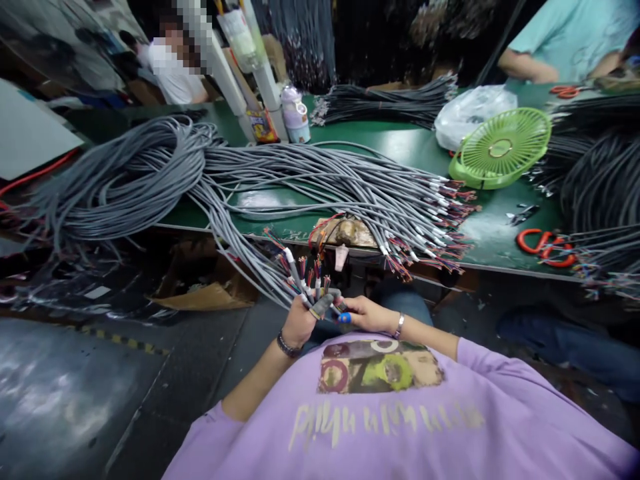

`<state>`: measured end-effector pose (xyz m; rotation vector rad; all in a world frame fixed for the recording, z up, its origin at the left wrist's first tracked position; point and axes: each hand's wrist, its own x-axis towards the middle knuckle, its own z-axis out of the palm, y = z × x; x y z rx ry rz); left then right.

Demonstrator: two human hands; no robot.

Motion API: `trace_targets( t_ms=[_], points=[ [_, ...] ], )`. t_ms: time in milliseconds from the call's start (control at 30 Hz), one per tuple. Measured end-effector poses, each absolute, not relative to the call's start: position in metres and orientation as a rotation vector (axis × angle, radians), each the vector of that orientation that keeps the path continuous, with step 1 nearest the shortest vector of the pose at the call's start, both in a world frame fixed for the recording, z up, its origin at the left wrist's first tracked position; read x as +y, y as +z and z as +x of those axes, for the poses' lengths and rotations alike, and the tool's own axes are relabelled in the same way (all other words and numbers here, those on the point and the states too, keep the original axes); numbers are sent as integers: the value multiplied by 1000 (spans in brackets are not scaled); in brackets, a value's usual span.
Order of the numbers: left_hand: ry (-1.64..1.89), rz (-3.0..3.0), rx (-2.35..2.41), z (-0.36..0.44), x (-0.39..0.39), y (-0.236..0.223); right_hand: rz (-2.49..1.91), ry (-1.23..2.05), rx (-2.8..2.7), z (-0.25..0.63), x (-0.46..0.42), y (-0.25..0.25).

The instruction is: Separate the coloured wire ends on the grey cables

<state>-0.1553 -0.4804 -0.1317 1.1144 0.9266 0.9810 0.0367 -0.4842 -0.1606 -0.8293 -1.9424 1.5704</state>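
Note:
My left hand (301, 320) is closed around a bunch of grey cables (250, 257) near their stripped ends, in front of the table edge. Small coloured wires (311, 275) fan out above its fingers, below white sleeves on some cables. Grey coverings wrap some of its fingertips. Beside it, my right hand (367, 313) has its fingers pinched together at the cable ends, with a blue wrap on one finger. What exactly lies between those fingers is too small to make out. More grey cables (320, 167) lie across the green table, coiled at the left.
A green fan (503, 148), a clear plastic bag (475, 113) and red-handled scissors (546, 248) lie to the right on the table (395, 143). A bottle (295, 117) stands at the back. Black cables (607, 177) fill the right side. Other people sit across the table.

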Motion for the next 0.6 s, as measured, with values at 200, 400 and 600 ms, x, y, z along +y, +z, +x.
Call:
trace_targets(
  t_ms=[200,400,600],
  points=[
    [983,1092,859,-160,-478,-137,-825,1778,-1743,38,-483,-171],
    [926,1020,795,-169,-474,-142,-875,2000,-1499,35,-485,-173],
    [898,1037,815,-161,-468,-141,-931,2103,-1390,35,-487,-174]
  ],
)
